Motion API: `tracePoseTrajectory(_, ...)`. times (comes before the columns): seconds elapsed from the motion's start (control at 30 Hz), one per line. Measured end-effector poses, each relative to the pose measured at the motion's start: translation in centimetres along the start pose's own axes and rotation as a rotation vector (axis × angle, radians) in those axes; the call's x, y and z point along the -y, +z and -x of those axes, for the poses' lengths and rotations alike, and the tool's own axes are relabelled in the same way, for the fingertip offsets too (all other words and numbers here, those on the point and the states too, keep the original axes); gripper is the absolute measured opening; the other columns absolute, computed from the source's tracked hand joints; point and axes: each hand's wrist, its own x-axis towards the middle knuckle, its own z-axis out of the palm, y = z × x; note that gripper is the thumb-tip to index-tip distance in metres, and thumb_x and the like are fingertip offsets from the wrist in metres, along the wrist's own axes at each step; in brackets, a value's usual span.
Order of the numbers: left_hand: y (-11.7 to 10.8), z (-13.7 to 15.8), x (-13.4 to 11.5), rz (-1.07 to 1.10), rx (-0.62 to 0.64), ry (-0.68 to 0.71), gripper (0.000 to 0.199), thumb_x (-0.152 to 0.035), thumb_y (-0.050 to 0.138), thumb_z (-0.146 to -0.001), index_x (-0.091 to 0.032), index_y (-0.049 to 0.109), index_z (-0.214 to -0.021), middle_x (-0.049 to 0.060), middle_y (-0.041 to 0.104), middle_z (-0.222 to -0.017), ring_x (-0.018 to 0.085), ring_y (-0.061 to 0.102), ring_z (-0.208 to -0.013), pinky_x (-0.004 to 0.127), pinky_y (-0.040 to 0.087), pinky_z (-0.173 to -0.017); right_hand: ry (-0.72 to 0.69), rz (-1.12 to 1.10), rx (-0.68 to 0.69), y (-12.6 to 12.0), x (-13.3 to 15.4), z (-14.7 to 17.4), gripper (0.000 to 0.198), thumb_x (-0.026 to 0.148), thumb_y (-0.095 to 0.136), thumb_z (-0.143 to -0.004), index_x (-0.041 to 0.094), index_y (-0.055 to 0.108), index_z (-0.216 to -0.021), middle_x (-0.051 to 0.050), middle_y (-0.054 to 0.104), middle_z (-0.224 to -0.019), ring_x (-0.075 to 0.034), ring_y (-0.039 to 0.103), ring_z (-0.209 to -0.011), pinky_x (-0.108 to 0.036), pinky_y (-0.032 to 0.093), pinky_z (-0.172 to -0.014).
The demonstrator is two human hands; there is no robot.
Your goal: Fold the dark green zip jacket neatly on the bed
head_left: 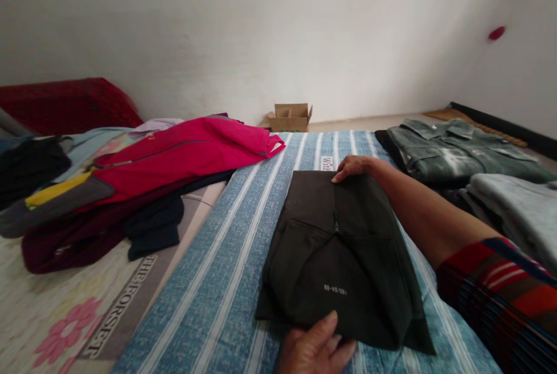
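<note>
A dark, nearly black zip-up garment (331,264) lies folded in a rectangle on a blue striped bedcover (217,281). Its zipper runs down the middle of the upper half, and small pale printed characters show below. My right hand (351,168) is closed at the garment's far edge, thumb on top, other fingers partly hidden. At the near edge is my left hand (317,346), its thumb reaching onto the cloth and apart from the bent fingers, which sit by the hem. The bottom of the frame cuts off that hand.
Left of the striped cover lie a pink-red jacket (187,151), maroon clothing (78,243) and dark blue cloth (156,223). On the right are a folded grey-green garment (461,151) and light grey cloth (517,206). Beyond the bed stands an open cardboard box (289,119) by the wall.
</note>
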Motion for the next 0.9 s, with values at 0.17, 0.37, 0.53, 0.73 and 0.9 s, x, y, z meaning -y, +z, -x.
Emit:
tracePoseTrajectory(0.17,0.6,-0.8,0.9,0.111,0.061,0.026,0.043,-0.009,0.073,-0.067,-0.017,0.063,-0.108,0.012,0.071,-0.097,0.032,0.062,-0.103,0.047,0.049,-0.091,-0.019,0.016,0.016,-0.2,0.8,-0.1,0.03,0.044,0.078,-0.057,0.019,0.072,-0.073,-0.005,0.07,-0.083,-0.024,0.064,-0.085,-0.031,0.049,-0.074)
tracePoseTrajectory(0.37,1.7,-0.9,1.3,0.113,0.034,0.055,0.044,-0.014,0.069,-0.074,-0.015,0.059,-0.116,0.015,0.07,-0.103,0.032,0.063,-0.102,0.046,0.052,-0.086,-0.003,0.018,-0.037,-0.1,1.8,0.5,0.027,0.036,0.08,-0.053,0.018,0.071,-0.071,-0.004,0.068,-0.075,-0.025,0.063,-0.081,-0.032,0.049,-0.072)
tracePoseTrajectory(0.53,2.5,-0.3,0.9,-0.004,-0.052,0.151,0.049,-0.007,0.068,-0.071,-0.015,0.056,-0.118,0.013,0.071,-0.097,0.03,0.068,-0.089,0.046,0.054,-0.079,0.019,-0.052,-0.097,-0.3,2.8,2.2,0.02,0.028,0.079,-0.055,0.02,0.072,-0.072,-0.001,0.068,-0.073,-0.022,0.063,-0.078,-0.03,0.048,-0.069)
tracePoseTrajectory(0.73,2.3,1.7,-4.0,-0.264,-0.061,0.356,0.036,-0.005,0.068,-0.069,-0.014,0.064,-0.103,0.01,0.071,-0.098,0.029,0.067,-0.09,0.04,0.057,-0.072,0.059,-0.19,-0.243,-0.8,2.6,6.2,0.021,0.029,0.077,-0.059,0.019,0.069,-0.076,-0.001,0.068,-0.074,-0.02,0.063,-0.074,-0.027,0.048,-0.063)
tracePoseTrajectory(0.9,3.4,3.7,-13.4,-0.625,-0.077,0.49,0.026,-0.003,0.064,-0.069,-0.007,0.066,-0.094,0.01,0.073,-0.081,0.024,0.069,-0.074,0.035,0.056,-0.068,0.113,-0.675,-0.387,1.8,2.0,11.2,0.024,0.028,0.076,-0.059,0.015,0.065,-0.077,-0.006,0.069,-0.073,-0.022,0.064,-0.066,-0.032,0.05,-0.059)
